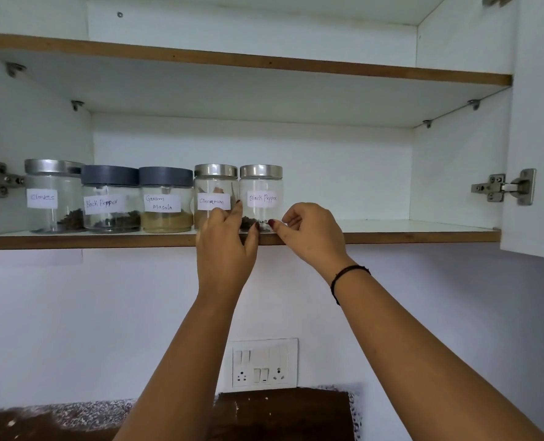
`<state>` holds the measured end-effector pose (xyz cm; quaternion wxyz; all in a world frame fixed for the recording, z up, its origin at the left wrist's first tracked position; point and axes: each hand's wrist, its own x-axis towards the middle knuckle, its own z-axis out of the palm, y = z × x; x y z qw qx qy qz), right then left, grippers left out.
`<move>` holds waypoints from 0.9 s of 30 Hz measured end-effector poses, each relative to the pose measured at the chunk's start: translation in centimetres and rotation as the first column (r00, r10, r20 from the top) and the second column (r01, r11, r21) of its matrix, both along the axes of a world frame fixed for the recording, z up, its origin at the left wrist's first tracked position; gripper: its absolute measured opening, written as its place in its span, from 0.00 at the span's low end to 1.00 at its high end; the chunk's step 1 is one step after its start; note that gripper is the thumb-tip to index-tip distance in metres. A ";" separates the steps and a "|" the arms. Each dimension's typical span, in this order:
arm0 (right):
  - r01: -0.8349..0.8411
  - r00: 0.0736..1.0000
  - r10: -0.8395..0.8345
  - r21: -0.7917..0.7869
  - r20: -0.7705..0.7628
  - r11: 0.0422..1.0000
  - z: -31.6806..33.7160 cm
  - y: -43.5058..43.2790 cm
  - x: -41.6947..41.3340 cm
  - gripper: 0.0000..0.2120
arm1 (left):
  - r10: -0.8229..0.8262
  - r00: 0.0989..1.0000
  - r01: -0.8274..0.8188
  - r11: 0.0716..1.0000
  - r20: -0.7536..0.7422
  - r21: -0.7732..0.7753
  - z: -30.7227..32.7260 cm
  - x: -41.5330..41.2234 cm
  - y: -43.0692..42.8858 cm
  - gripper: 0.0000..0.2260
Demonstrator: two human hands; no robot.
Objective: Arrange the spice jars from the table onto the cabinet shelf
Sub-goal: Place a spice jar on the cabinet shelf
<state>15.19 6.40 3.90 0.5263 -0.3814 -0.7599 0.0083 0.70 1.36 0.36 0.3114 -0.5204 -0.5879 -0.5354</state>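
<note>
1. Black Pepper jar (pixel 261 192) stands last on the shelf (pixel 391 236);
2. left hand (pixel 226 240) holds its bottom; right hand (pixel 312 233) curls beside, grip unclear;
3. smooth, light glass may break; hold its sides.

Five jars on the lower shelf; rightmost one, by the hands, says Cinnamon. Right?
No. The head view shows the rightmost jar labelled Black Pepper; the Cinnamon jar is left of it. Five jars on the shelf, yes.
</note>
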 end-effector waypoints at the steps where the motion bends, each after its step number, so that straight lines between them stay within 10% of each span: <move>1: 0.011 1.000 -0.011 0.001 0.002 1.000 0.0 0.0 0.0 0.14 | 0.006 1.000 -0.006 1.000 0.006 -0.001 0.0 0.1 0.0 0.20; 27: 0.023 0.999 -0.022 0.046 -0.024 0.999 -0.3 -0.2 -0.1 0.11 | 0.059 0.996 -0.056 0.998 0.074 -0.036 0.2 0.6 0.3 0.16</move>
